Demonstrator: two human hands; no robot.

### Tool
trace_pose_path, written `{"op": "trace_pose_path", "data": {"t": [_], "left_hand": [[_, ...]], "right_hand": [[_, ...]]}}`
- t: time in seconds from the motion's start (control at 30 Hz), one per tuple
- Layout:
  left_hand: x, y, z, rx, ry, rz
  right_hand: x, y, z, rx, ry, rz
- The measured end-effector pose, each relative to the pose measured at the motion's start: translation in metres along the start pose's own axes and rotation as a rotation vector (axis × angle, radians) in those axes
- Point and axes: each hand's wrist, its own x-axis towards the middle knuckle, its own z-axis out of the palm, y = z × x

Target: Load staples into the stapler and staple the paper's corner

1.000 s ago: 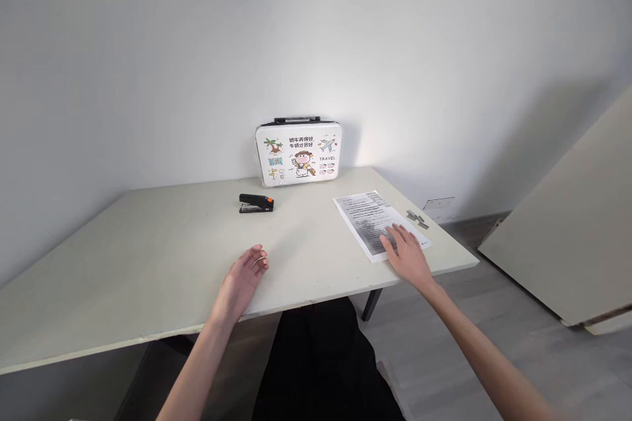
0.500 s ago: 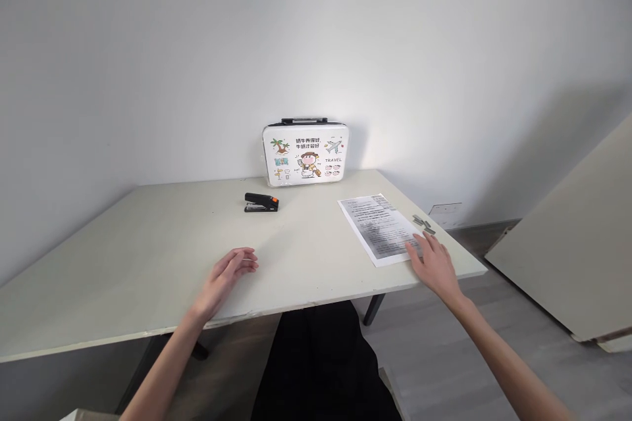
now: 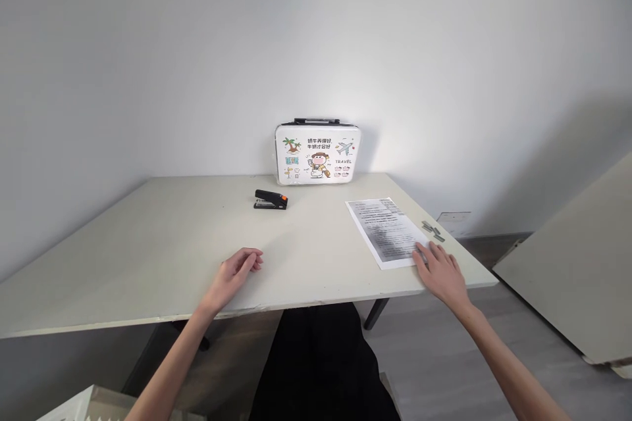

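My left hand (image 3: 237, 274) rests on the table near its front edge. Its fingers are curled in with the thumb against them, and nothing shows in it. A black stapler (image 3: 271, 200) with an orange patch lies beyond that hand. On the right, my right hand (image 3: 440, 273) lies open, fingers spread, at the near right corner of a printed sheet of paper (image 3: 384, 231). Its fingertips overlap the paper's corner. Just beyond them are several small grey strips of staples (image 3: 433, 231) at the table's right side.
A white case (image 3: 318, 154) with cartoon prints and a black handle stands upright against the wall at the back of the white table (image 3: 172, 243). A pale cabinet-like panel (image 3: 582, 276) is at the far right. A white basket (image 3: 93, 401) shows at the lower left.
The view has shifted slightly, so table items appear further right. My left hand's fingers have curled in more. The right hand still lies at the paper's corner.
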Motion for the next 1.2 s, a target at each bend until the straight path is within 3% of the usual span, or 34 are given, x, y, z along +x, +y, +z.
{"op": "trace_pose_path", "data": {"t": [0.13,0.23,0.43,0.57,0.7,0.77,0.83,0.93,1.07,1.2], "left_hand": [[0.001,-0.007,-0.003,0.053,-0.005,0.03],[0.002,-0.012,-0.005,0.072,-0.007,0.052],[-0.003,-0.009,-0.001,0.234,0.02,0.108],[-0.006,-0.01,0.004,0.3,0.041,0.196],[-0.006,-0.019,0.006,0.33,0.003,0.252],[-0.006,-0.024,0.004,0.401,-0.017,0.262],[-0.005,-0.028,0.002,0.564,-0.031,0.272],[-0.004,-0.032,-0.003,0.818,-0.042,0.295],[-0.002,-0.036,-0.007,0.927,-0.047,0.308],[0.0,-0.037,-0.009,0.934,-0.076,0.296]], "right_hand": [[-0.009,-0.015,-0.006,0.011,-0.006,-0.056],[-0.024,-0.043,-0.012,0.041,-0.005,-0.123],[-0.063,-0.14,-0.02,0.233,0.092,-0.352],[-0.088,-0.214,-0.026,0.338,0.14,-0.408],[-0.101,-0.248,-0.038,0.459,0.062,-0.455],[-0.097,-0.237,-0.043,0.518,-0.009,-0.458],[-0.085,-0.206,-0.043,0.522,-0.064,-0.404],[-0.054,-0.132,-0.033,0.401,-0.03,-0.228],[-0.007,-0.027,-0.01,0.295,0.096,0.034],[0.031,0.036,0.008,0.32,0.043,0.3]]}}
